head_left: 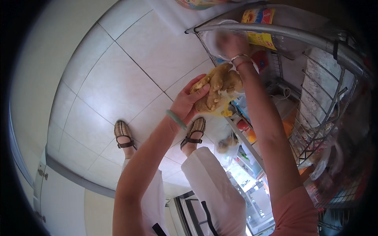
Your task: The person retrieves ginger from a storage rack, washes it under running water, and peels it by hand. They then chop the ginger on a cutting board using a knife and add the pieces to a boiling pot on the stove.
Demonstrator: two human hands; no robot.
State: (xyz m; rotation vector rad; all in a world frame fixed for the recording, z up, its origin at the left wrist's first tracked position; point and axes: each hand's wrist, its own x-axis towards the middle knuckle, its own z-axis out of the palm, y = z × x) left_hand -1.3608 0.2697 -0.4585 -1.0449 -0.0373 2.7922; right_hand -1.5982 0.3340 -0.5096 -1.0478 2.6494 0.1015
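My left hand (188,96), with a green bangle at the wrist, is closed around a large knobbly piece of ginger root (214,84). The thumb lies across its front, and a crumpled yellow bag (225,111) hangs beneath the ginger. Farther off, my right hand (233,45) reaches past the ginger to a whitish, rounded thing (214,41) at the end of a wire rack. Its fingers are smeared by motion, so their grip does not show. A silver bangle and a red cord circle that wrist.
A metal rail (283,28) curves along the wire rack on the right. A large bottle with a yellow label (260,29) stands inside. Nearer is a white wrapped pack (317,88) behind wires. Bagged goods (227,143) hang by the lower shelves. My feet stand on pale floor tiles (106,82).
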